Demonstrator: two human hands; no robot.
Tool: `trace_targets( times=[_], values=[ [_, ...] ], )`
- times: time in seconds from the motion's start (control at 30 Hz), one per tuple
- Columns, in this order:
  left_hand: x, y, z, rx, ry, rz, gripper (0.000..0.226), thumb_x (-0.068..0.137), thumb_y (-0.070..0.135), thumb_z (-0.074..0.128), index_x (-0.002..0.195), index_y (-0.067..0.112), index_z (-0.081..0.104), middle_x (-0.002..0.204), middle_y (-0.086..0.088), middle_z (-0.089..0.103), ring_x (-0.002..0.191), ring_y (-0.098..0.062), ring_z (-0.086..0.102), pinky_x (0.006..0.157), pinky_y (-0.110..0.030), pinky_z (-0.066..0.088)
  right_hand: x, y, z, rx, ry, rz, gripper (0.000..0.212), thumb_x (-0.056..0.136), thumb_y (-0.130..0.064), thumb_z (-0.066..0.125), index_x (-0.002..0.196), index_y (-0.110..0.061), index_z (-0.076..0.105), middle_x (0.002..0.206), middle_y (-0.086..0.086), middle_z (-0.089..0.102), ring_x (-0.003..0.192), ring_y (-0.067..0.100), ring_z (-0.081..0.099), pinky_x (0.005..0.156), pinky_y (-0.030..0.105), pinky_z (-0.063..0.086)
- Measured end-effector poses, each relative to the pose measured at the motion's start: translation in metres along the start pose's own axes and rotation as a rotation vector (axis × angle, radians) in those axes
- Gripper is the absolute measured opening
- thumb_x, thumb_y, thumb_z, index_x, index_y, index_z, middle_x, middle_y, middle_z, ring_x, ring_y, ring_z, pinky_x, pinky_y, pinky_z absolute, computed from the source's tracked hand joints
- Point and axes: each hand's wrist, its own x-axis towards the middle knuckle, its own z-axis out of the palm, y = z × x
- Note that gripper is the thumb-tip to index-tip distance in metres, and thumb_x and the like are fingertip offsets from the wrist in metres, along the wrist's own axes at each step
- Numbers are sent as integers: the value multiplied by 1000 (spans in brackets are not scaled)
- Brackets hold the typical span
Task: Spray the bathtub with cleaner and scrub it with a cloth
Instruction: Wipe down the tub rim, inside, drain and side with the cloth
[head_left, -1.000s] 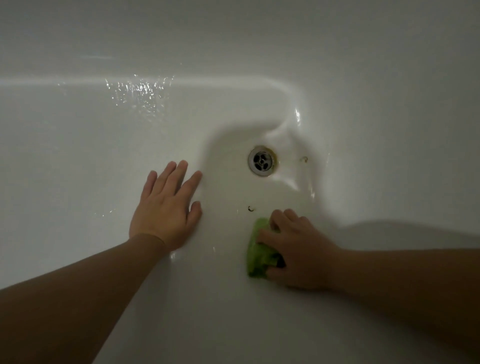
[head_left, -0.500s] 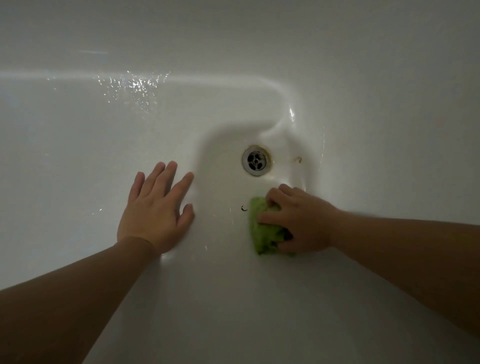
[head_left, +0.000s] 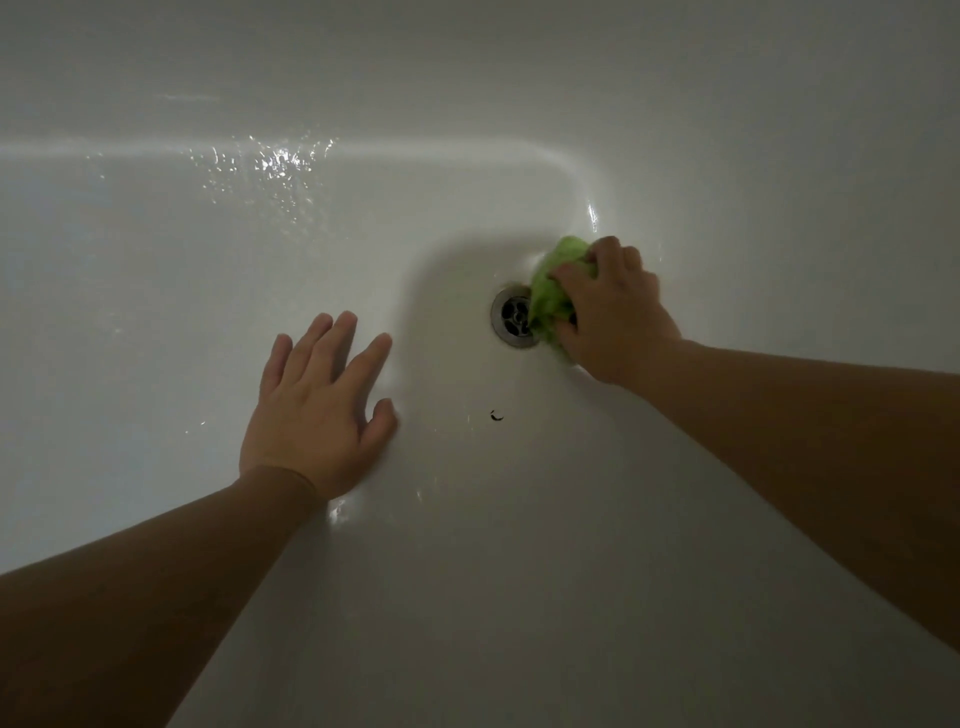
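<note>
R hand (head_left: 615, 312) grips green cloth (head_left: 551, 291), pressing it on tub (head_left: 156, 291) just beside drain (head_left: 511, 317). L hand (head_left: 317, 410) flat, fingers spread on tub floor.

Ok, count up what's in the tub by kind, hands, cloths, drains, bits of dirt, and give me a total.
Hands: 2, the left hand flat on the bathtub, the right hand holding the cloth
Cloths: 1, the green cloth beside the drain
Drains: 1, the metal drain
Dark specks: 1, the speck below the drain
Total: 5
</note>
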Motion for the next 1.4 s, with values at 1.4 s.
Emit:
trace_targets(
  times=[1.4],
  values=[
    [-53, -59, -11, -111, 64, -209, 55, 104, 35, 40, 158, 35, 33, 170, -7, 18, 158, -24, 4, 127, -53, -2, 8, -79, 15, 335, 31, 91, 56, 86, -46, 72, 137, -32, 56, 134, 11, 39, 119, 37, 43, 100, 54, 48]
  ],
)
